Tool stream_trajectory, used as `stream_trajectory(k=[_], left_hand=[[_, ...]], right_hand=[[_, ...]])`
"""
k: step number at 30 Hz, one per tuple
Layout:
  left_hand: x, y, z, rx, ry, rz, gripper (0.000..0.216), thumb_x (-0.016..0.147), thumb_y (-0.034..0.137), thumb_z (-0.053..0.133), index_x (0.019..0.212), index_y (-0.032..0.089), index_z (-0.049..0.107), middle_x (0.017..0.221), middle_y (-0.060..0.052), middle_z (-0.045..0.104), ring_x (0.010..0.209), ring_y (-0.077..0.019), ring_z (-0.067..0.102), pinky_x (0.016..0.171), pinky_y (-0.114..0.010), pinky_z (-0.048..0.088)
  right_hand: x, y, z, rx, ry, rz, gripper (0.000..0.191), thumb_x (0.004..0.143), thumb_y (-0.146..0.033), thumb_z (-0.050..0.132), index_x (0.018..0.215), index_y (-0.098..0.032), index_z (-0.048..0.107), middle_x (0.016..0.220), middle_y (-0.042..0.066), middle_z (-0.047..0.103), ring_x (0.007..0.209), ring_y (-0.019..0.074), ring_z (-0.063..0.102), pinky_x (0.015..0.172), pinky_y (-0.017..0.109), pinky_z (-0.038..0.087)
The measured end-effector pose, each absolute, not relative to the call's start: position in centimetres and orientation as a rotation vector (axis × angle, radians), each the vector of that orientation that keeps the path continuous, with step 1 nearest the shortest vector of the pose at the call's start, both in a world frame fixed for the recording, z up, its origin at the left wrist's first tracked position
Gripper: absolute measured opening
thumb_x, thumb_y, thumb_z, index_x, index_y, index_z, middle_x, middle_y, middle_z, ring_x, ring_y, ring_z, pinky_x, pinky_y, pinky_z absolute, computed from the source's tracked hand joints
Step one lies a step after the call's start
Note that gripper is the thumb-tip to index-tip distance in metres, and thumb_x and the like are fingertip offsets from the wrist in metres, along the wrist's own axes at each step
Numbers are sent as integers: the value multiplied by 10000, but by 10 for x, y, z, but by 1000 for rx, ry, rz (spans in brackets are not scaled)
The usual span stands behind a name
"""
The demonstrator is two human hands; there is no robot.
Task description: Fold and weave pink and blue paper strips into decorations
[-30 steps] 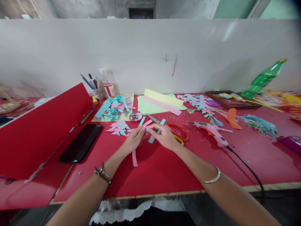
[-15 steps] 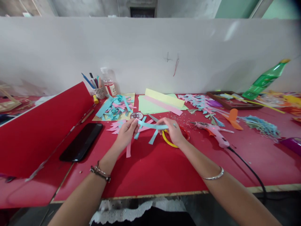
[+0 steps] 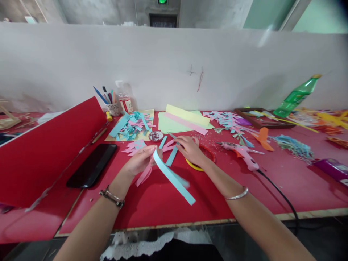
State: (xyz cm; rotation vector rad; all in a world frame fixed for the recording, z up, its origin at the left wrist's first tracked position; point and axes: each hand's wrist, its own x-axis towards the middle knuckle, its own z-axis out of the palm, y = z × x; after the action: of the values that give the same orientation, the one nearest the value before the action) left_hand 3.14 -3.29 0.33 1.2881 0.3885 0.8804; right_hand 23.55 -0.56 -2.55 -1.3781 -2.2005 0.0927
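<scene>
My left hand (image 3: 144,157) pinches one end of light-blue paper strips (image 3: 174,177), whose loose ends hang down to the right, one of them blurred. Pink strips (image 3: 144,175) show below that hand; whether it holds them I cannot tell. My right hand (image 3: 190,149) reaches palm down, fingers stretched over the scissors, whose yellow and red handles (image 3: 210,154) show beneath the wrist. Near its fingertips lie a blue strip (image 3: 172,156) and pink strips. Cut pink pieces (image 3: 133,146) lie behind my left hand.
A pink glue gun (image 3: 244,154) with a black cord lies right. A phone (image 3: 94,165) and upright red board (image 3: 51,152) stand left. Behind are a heap of paper strips (image 3: 133,125), a round tin (image 3: 156,136), paper sheets (image 3: 185,119) and a tilted green bottle (image 3: 296,96).
My right hand has let go of the blue strip's other end and flattened out over the scissors. The strip now dangles from my left hand toward the front. The view has shifted slightly.
</scene>
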Motion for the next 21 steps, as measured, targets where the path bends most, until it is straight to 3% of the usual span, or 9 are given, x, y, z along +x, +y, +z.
stream_trajectory(k=[4,12,21], left_hand=[[33,-34,1,1296,364,843,341,732,403,519,528,136,457,474,31,382,447,-68,347,466,-219,279],[38,-32,1,1347,529,865,338,759,377,490,522,142,436,474,32,404,464,-64,376,484,-198,309],[40,-27,-2,1507,847,985,258,756,351,481,610,145,535,526,27,492,456,-60,421,497,-190,363]], right_hand=[[233,-5,-27,-1441,-2269,22,235,824,-329,398,948,-271,589,1155,44,502,1051,228,412,894,501,152],[226,-13,-20,-1454,-2216,-2,114,756,-283,517,748,-241,623,1088,53,510,1002,239,413,829,480,225],[242,-3,-15,-1193,-1523,284,186,749,-341,482,753,-184,581,881,63,575,858,185,506,789,339,371]])
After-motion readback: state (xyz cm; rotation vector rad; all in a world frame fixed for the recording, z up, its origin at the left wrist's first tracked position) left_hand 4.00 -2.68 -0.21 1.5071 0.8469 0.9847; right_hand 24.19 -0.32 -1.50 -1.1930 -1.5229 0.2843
